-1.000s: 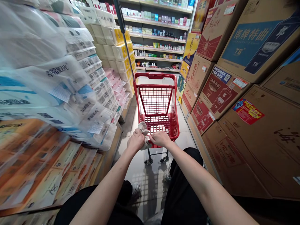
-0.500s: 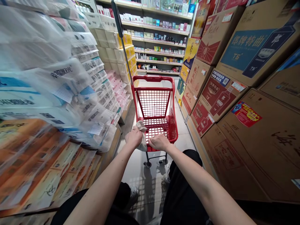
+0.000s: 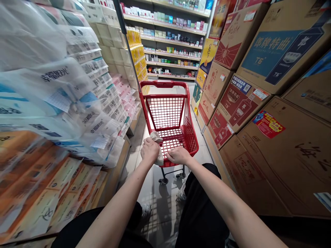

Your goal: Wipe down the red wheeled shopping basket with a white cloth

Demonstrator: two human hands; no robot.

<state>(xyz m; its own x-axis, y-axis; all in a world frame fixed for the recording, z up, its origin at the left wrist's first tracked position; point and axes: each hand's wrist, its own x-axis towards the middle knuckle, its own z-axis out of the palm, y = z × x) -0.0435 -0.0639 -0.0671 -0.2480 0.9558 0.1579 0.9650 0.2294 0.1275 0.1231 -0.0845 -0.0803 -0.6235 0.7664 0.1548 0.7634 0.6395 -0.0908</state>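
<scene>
A red plastic shopping cart with a grid basket stands in front of me on dark casters. My left hand is closed around a crumpled, pale grey cloth at the cart's near left edge. Part of the cloth hangs down below my fingers, against the rim. My right hand grips the cart's near rim, fingers curled over it. A dark-gripped pole rises at the cart's far left corner; its lower end is hidden.
Wrapped tissue packs are stacked high along the left. Cardboard cartons line the right side of the narrow aisle. Shelves of small boxed goods and tubes stand across the far end. Pale floor tiles show beside the cart.
The cart's far end has swung slightly left in view, and the pole has shifted left with it. Both hands keep their holds, moved slightly to the right.
</scene>
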